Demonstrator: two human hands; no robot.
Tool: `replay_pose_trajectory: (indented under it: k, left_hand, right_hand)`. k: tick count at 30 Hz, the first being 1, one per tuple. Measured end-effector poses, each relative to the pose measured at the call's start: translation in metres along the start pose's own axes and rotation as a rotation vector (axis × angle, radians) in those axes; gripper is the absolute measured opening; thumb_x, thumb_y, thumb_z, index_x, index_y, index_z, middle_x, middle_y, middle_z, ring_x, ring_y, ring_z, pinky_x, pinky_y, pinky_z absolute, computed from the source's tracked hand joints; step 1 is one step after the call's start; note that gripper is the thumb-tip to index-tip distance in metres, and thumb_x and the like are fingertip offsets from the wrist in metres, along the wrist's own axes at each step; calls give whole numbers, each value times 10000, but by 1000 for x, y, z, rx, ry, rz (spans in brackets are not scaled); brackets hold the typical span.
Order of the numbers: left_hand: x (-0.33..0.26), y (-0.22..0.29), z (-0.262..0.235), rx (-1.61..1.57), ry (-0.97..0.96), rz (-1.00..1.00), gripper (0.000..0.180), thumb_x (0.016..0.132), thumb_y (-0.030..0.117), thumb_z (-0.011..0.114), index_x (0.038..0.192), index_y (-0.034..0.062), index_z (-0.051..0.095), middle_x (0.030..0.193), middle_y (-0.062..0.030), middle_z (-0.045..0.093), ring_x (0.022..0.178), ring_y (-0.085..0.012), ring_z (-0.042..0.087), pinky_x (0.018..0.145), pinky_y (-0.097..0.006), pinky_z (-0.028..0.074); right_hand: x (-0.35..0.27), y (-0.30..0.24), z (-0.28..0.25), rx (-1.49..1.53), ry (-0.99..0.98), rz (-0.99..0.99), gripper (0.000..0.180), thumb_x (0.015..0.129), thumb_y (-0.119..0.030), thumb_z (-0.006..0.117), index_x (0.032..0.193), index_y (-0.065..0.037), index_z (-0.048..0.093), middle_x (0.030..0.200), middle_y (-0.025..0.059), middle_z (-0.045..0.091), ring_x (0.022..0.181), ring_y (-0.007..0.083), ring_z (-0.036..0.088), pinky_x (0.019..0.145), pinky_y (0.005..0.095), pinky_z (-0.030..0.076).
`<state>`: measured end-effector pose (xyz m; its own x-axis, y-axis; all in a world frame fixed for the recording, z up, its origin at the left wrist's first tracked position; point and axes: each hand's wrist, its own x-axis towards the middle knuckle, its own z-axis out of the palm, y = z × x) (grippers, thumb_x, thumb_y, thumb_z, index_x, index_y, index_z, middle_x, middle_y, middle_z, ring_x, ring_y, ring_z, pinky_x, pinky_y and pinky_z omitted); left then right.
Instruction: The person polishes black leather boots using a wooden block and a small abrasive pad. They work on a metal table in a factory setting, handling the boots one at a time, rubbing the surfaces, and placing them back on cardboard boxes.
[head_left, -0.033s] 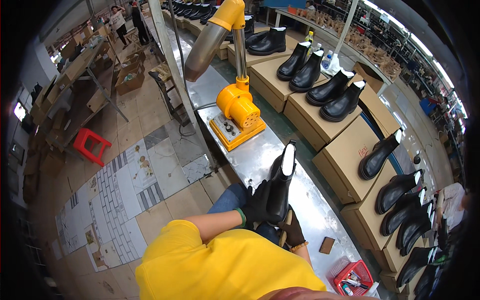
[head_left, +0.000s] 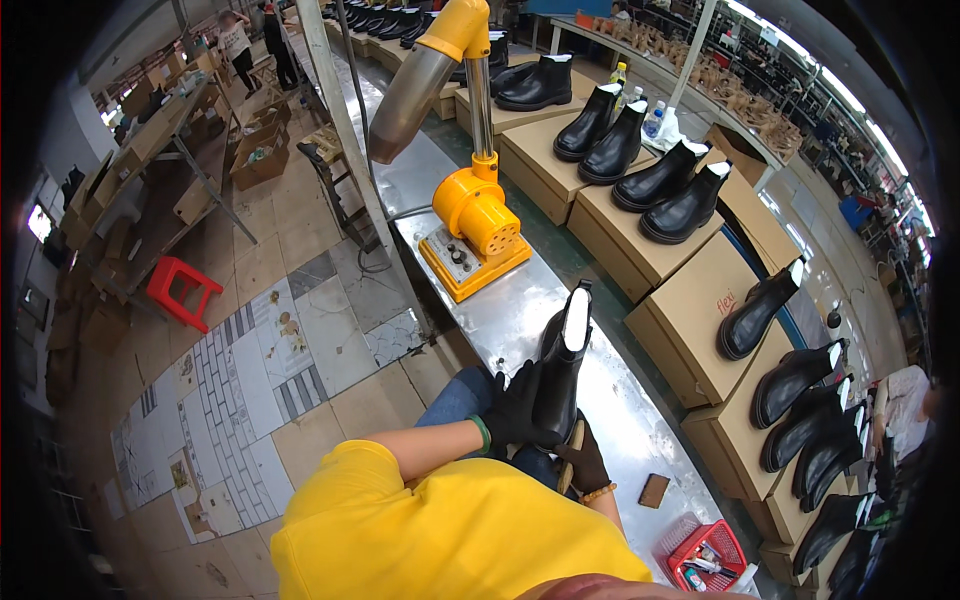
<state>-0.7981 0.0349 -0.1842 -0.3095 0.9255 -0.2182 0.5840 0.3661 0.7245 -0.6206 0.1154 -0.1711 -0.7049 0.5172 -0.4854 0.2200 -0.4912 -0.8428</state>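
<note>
A black ankle boot (head_left: 562, 365) with a white insert in its opening stands upright at the near edge of the steel workbench (head_left: 520, 310). My left hand (head_left: 517, 405), in a black glove, grips the boot's side. My right hand (head_left: 585, 462), also gloved in black, holds the boot low down at its sole. Both forearms come out of a yellow shirt (head_left: 440, 530) at the bottom of the view.
A yellow hot-air machine (head_left: 475, 215) with a metal nozzle stands on the bench beyond the boot. Cardboard boxes (head_left: 690, 300) topped with black boots line the right. A small brown block (head_left: 653, 490) and a red basket (head_left: 705, 555) lie near right. A red stool (head_left: 178, 290) stands left.
</note>
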Motion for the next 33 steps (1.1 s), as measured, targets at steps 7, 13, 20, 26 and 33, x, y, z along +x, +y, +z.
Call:
replay_pose_trajectory:
  k: [7,13,20,26,33]
  left_hand:
    - [-7,-2,-4,143,-110,35,1422,485,663,772,1427,-59,-11,1461,-298,148,1371,-411,169,1109,-500,148]
    - [-10,-32,13,-17,-44,190,1275,602,593,760,1434,-52,41,1460,-297,174,1375,-413,167,1129,-448,155]
    - [-3,-61,7,-287,-92,278,937,768,348,724,1450,21,172,1476,-219,237,1381,-337,219,1128,-405,195]
    - [0,-76,24,-298,30,328,790,818,272,673,1435,34,239,1435,-220,319,1325,-353,330,1088,-401,284]
    - [5,-35,9,-459,83,82,791,828,373,644,1409,0,259,1345,-240,413,1270,-351,399,1055,-407,327]
  right_hand:
    - [0,-5,-2,46,-17,59,744,713,-93,642,1383,-26,326,1161,120,545,913,206,595,620,269,520]
    - [-1,-9,-1,43,-14,77,746,718,-108,637,1388,-28,319,1169,126,543,936,213,597,686,288,523]
    - [2,-4,-3,49,-11,75,784,715,-127,645,1406,-37,286,1187,134,531,928,224,607,626,268,537]
    - [4,-3,-3,56,-13,78,798,719,-148,657,1412,-42,276,1186,132,528,908,223,611,596,273,540]
    - [8,3,-6,34,19,113,735,767,-178,638,1404,-43,296,1136,127,544,834,203,609,519,265,520]
